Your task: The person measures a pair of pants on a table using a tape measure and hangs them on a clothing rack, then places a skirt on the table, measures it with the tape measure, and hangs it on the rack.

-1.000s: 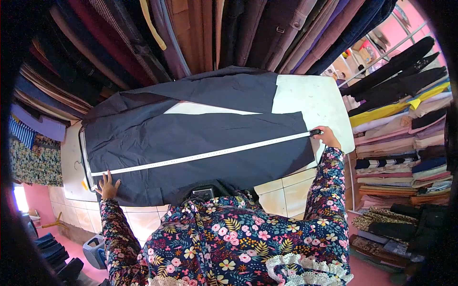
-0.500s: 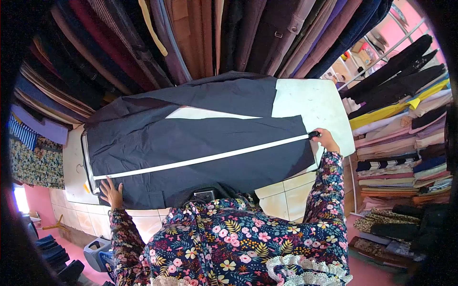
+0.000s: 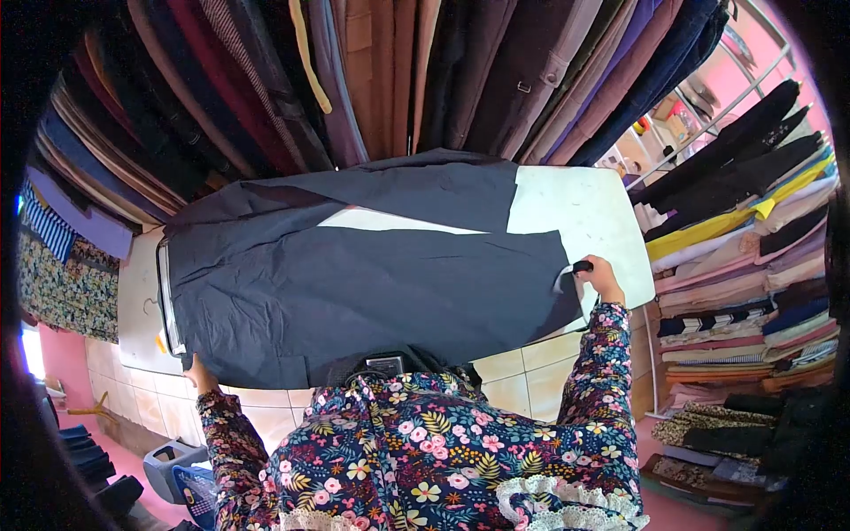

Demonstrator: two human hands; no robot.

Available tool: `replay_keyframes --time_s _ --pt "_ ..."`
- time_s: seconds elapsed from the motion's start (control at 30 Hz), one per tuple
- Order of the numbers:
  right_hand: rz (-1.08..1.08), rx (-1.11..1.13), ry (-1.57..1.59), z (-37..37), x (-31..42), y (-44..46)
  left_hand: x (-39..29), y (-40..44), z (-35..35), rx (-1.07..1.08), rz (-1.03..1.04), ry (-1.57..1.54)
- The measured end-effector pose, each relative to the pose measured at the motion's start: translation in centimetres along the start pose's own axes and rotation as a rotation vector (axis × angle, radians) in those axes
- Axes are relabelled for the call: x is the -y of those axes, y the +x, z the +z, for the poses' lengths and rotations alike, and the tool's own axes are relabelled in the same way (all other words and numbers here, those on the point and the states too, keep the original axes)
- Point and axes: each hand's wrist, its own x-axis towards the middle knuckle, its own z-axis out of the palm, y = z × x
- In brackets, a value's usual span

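Note:
Dark grey trousers [image 3: 416, 283] lie spread on a white table, waistband at the left and leg hems at the right. My right hand [image 3: 604, 278] is closed around a small black tape measure [image 3: 581, 266] just beyond the near leg's hem. A short bit of white tape hangs from it, over the fabric. At the lower left, my left hand [image 3: 202, 375] pinches the near corner of the waistband, its fingertips partly hidden.
The white table [image 3: 584, 203] shows around the trousers. Hanging trousers [image 3: 381, 80] line its far side. Folded clothes [image 3: 717, 327] are stacked at the right. A wire hook [image 3: 149, 306] lies by the waistband. A blue basket [image 3: 193, 491] stands on the floor at the lower left.
The long white tape stretched across the near leg has drawn back into the tape measure. My left hand has gone from lying flat on the fabric to the waistband corner.

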Motion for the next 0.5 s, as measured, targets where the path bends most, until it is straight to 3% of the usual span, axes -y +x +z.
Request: replay_keyframes --time_s 0.03,0.07,0.2,0.27,0.4,0.43,0.47,0.5 --pt "0.065 0.01 0.025 -0.7 0.8 0.0 1.5 3.8 1.1 0.473 -0.006 -0.305" --pt "0.132 0.019 0.051 -1.1 1.1 0.1 -1.9 5.4 0.7 0.948 -0.007 -0.609" --pt "0.202 -0.079 -0.038 -5.1 2.3 1.0 -1.4 6.1 0.7 0.793 -0.087 -0.639" --pt "0.056 -0.229 -0.134 -7.6 1.9 1.6 -2.7 4.0 -0.1 0.689 -0.137 -0.658" --pt "-0.038 -0.461 -0.192 -14.3 4.1 2.7 -6.7 -2.0 -2.5 0.474 -0.231 -0.696" --pt "-0.091 -0.514 -0.201 -16.0 4.7 3.2 -3.1 4.0 -1.7 0.449 -0.127 -0.645" --pt "-0.147 -0.573 -0.207 -17.6 5.4 3.6 -3.5 4.4 -1.8 0.448 -0.126 -0.65" --pt "-0.049 -0.555 -0.151 -19.7 7.3 3.5 -4.6 4.6 -1.8 0.533 -0.139 -0.616"
